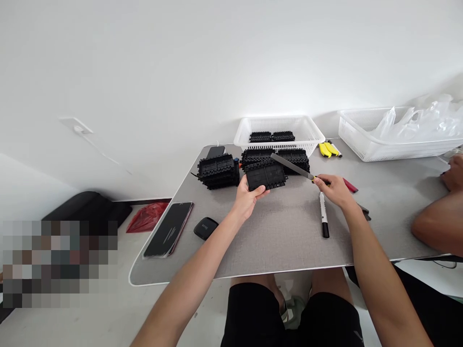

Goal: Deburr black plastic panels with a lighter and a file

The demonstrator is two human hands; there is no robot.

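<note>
My left hand [249, 195] grips a black rectangular plastic part [265, 177] with a toothed edge, tilted above the table. In my right hand [334, 189] is a flat metal file [292, 165], held by its handle, its blade slanting up and left to the upper right side of the held part. Stacks of similar black parts stand close by: one stack [216, 169] to the left, others [294, 159] just behind. A white marker with a black cap [323, 217] lies below my right hand. Beside that hand is a red object [350, 185], partly hidden.
A white basket [278, 144] with more black parts stands at the back. Right of it lie yellow-handled items [327, 149] and a basket [383, 149] of clear plastic bags. A phone [169, 229] and black case [205, 228] lie left. Another person's arm [441, 217] rests at right.
</note>
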